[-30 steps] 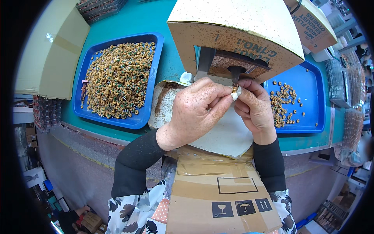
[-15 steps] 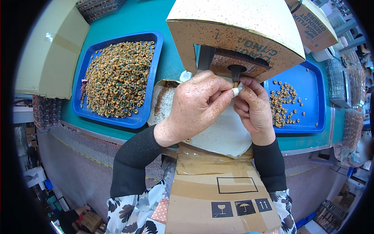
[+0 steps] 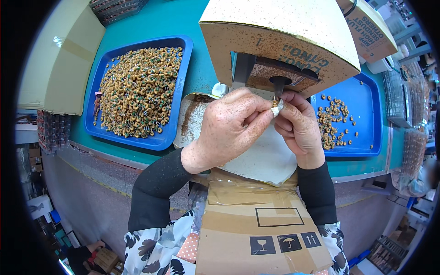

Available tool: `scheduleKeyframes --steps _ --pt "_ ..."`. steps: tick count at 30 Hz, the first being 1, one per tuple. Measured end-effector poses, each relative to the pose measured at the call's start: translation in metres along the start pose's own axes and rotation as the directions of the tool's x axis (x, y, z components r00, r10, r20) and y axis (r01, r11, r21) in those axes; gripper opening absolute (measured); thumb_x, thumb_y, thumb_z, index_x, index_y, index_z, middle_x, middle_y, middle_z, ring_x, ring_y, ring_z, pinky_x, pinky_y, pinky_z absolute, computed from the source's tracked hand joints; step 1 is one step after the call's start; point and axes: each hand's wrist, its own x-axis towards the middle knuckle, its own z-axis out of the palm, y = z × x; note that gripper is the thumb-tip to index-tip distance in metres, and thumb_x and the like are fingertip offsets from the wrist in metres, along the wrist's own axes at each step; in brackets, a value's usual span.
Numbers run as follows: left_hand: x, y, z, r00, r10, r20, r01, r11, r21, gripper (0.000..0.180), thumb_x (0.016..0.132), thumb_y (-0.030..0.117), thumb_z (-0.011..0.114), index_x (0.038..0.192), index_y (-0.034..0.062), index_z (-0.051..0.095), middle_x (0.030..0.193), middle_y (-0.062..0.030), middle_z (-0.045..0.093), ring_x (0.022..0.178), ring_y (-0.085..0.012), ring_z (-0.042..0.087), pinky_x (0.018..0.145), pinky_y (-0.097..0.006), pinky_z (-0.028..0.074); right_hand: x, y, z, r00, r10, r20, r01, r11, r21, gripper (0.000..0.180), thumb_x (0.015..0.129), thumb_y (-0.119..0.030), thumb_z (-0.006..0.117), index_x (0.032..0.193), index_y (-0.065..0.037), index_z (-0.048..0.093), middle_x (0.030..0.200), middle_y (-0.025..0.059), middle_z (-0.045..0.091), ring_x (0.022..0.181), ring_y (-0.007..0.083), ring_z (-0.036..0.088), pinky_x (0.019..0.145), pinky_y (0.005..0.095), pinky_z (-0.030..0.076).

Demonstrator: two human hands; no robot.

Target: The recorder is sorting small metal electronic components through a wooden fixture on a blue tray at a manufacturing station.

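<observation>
Under a dark spindle tip [image 3: 279,85], both hands are closed with fingertips pinched together. My left hand [image 3: 231,128] and my right hand [image 3: 300,126] meet at a small copper-coloured wound coil [image 3: 275,104] just below the tip. A white wrap [image 3: 277,110] lies at the fingertips beside the coil. Fingers hide most of the coil, so its exact contact with the tip cannot be made out. Reddish-brown specks dot both hands. The spindle sits in the opening of a cardboard box [image 3: 279,27] that covers a machine.
A blue tray [image 3: 182,91] at left carries a heap of small wound ring coils [image 3: 140,91]. Another blue tray [image 3: 373,114] at right contains fewer ring coils [image 3: 332,120]. White sheeting [image 3: 261,160] lies beneath my hands; a taped carton [image 3: 261,238] stands in front of me.
Both hands stay pinched at the spindle tip. Only tiny fingertip shifts show around the coil, and the whole view has moved slightly.
</observation>
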Motion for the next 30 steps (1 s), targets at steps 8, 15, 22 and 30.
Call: scheduleKeyframes --steps 8,15,22,30 --pt "0.0048 -0.0012 -0.0024 0.999 -0.042 0.008 0.042 0.998 -0.039 0.007 0.076 0.003 0.070 0.082 0.0016 0.067 0.062 -0.0033 0.054 0.054 -0.0113 0.049 0.050 -0.026 0.040 0.0007 0.0033 0.0017 0.999 -0.028 -0.014 0.029 0.999 0.020 0.017 0.088 -0.006 0.061 0.104 -0.003 0.058 0.070 -0.0024 0.050 0.049 0.0027 0.036 0.040 0.0159 0.023" --pt "0.0057 -0.0017 0.0001 0.999 -0.045 0.001 0.045 0.998 -0.034 0.007 0.076 0.006 0.069 0.079 0.0019 0.063 0.063 -0.0056 0.053 0.052 -0.0159 0.050 0.047 -0.030 0.040 0.0002 0.0042 0.0040 0.998 -0.059 -0.016 0.059 0.998 0.029 0.016 0.088 -0.006 0.061 0.103 -0.002 0.058 0.070 -0.0024 0.049 0.049 0.0025 0.035 0.040 0.0160 0.022" --pt "0.0011 0.0012 0.0012 0.999 -0.025 -0.023 0.024 1.000 -0.014 0.007 0.077 0.007 0.069 0.078 0.0023 0.063 0.063 -0.0054 0.053 0.053 -0.0154 0.049 0.047 -0.029 0.040 -0.0011 0.0028 0.0013 0.999 -0.042 0.005 0.043 0.999 -0.027 0.016 0.088 -0.007 0.062 0.102 -0.002 0.058 0.070 -0.0024 0.049 0.049 0.0024 0.035 0.040 0.0161 0.023" --pt "-0.0009 -0.0022 0.0013 0.863 -0.476 0.169 0.503 0.778 -0.376 0.015 0.077 0.015 0.071 0.079 0.0032 0.062 0.067 0.0006 0.056 0.055 -0.0073 0.044 0.046 -0.023 0.036 -0.0028 0.0051 0.0033 0.996 -0.013 0.089 0.017 0.998 -0.054 0.017 0.090 -0.008 0.058 0.106 -0.001 0.055 0.075 0.0006 0.054 0.049 0.0027 0.036 0.040 0.0162 0.023"
